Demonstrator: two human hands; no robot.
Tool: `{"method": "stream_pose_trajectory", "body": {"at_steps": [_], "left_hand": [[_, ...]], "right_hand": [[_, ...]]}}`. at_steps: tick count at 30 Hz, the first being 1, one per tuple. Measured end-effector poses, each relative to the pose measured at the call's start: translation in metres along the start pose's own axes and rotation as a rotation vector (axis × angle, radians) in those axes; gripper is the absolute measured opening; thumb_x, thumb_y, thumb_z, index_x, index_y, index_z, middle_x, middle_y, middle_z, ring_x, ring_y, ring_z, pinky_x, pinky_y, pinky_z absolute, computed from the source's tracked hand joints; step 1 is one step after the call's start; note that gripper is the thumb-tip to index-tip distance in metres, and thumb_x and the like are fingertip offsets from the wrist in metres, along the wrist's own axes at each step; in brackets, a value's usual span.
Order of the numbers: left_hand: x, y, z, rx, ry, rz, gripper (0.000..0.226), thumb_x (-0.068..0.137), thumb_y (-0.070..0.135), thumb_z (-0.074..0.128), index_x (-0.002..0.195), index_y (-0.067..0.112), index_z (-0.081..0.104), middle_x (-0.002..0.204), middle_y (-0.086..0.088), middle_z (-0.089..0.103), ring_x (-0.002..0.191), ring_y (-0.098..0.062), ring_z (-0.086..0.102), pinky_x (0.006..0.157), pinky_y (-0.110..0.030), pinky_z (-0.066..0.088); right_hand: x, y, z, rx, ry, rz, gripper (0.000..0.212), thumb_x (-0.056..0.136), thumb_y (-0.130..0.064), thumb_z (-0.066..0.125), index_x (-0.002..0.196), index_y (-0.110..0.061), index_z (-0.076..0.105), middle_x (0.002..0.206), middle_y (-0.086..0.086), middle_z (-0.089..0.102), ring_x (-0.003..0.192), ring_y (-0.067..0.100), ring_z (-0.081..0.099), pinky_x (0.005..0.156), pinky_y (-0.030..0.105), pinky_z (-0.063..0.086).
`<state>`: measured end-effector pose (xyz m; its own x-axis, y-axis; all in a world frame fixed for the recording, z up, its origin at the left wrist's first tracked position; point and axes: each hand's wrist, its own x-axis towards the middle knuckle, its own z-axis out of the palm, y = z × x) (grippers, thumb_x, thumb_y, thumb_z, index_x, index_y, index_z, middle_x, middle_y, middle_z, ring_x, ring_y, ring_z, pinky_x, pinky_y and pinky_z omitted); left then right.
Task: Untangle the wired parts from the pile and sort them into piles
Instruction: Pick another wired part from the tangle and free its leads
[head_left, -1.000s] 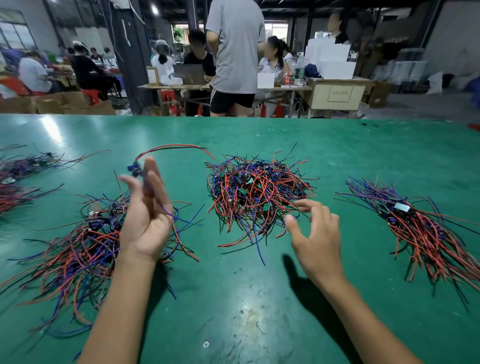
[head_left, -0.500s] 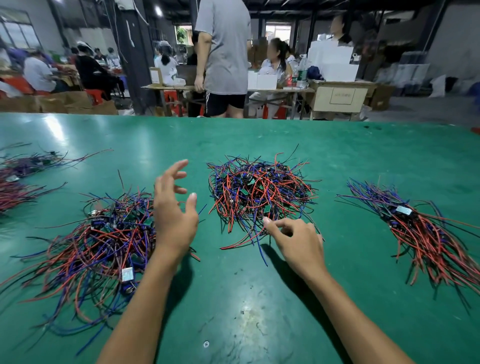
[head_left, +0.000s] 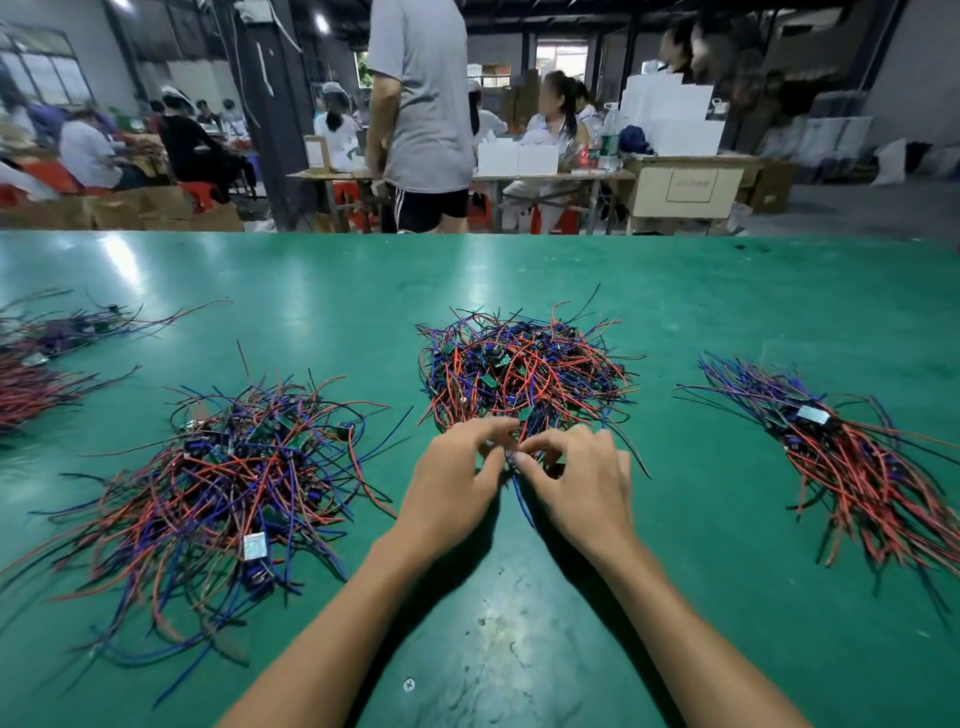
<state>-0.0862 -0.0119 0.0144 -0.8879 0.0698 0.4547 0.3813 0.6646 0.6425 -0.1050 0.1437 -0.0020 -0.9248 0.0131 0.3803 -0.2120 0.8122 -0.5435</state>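
Head view: middle pile (head_left: 524, 374) of tangled red/blue wires w/ small boards sits center on green table (head_left: 675, 291). Both hands meet at its near edge. Left hand (head_left: 452, 483) pinches wires, thumb + index curled; right hand (head_left: 582, 483) likewise pinches wires, fingers bent. Forearms angle inward, backs of hands up. Left pile (head_left: 218, 478) and right pile (head_left: 852, 457) lie well apart.
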Motion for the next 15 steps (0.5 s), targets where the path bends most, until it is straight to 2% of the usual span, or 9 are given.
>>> {"method": "stream_pose_trajectory", "body": {"at_steps": [3,5,7,11,15], "left_hand": [[0.004,-0.003,0.004,-0.033,0.07,-0.029,0.033,0.098,0.015,0.06,0.13,0.018,0.066,0.119,0.005,0.064,0.11,-0.007,0.055,0.102,-0.027,0.042],[0.006,-0.007,0.01,0.102,0.039,-0.04,0.038,0.1,0.027,0.059,0.136,0.016,0.062,0.129,0.0,0.057,0.122,-0.015,0.047,0.108,-0.032,0.036],[0.009,-0.01,0.016,0.259,0.005,-0.037,0.043,0.1,0.039,0.057,0.137,0.019,0.061,0.133,0.0,0.052,0.126,-0.018,0.041,0.106,-0.033,0.032],[0.016,-0.009,0.023,0.39,0.05,0.011,0.04,0.092,0.049,0.064,0.124,0.025,0.071,0.128,0.002,0.053,0.123,-0.019,0.04,0.096,-0.033,0.026],[0.017,-0.005,0.029,0.428,0.111,0.064,0.027,0.087,0.044,0.072,0.106,0.026,0.077,0.111,0.004,0.062,0.111,-0.021,0.051,0.085,-0.035,0.024]], "right_hand": [[0.001,0.003,-0.001,0.158,0.006,0.066,0.01,0.09,-0.051,0.065,0.091,-0.043,0.072,0.096,-0.018,0.062,0.104,0.012,0.047,0.082,0.03,0.022],[0.003,0.005,-0.001,0.191,-0.03,0.141,0.011,0.091,-0.047,0.064,0.096,-0.042,0.072,0.102,-0.017,0.065,0.108,0.013,0.048,0.084,0.029,0.021],[0.003,0.006,0.001,0.14,-0.074,0.138,0.018,0.094,-0.038,0.059,0.107,-0.04,0.071,0.108,-0.016,0.066,0.113,0.014,0.047,0.083,0.029,0.02],[0.002,0.007,0.001,0.174,-0.118,0.147,0.028,0.096,-0.026,0.054,0.115,-0.04,0.068,0.118,-0.014,0.067,0.118,0.015,0.046,0.085,0.028,0.02],[0.006,0.006,-0.002,0.23,-0.16,0.194,0.031,0.094,-0.026,0.053,0.117,-0.043,0.066,0.124,-0.016,0.065,0.124,0.012,0.043,0.087,0.027,0.018]]}}
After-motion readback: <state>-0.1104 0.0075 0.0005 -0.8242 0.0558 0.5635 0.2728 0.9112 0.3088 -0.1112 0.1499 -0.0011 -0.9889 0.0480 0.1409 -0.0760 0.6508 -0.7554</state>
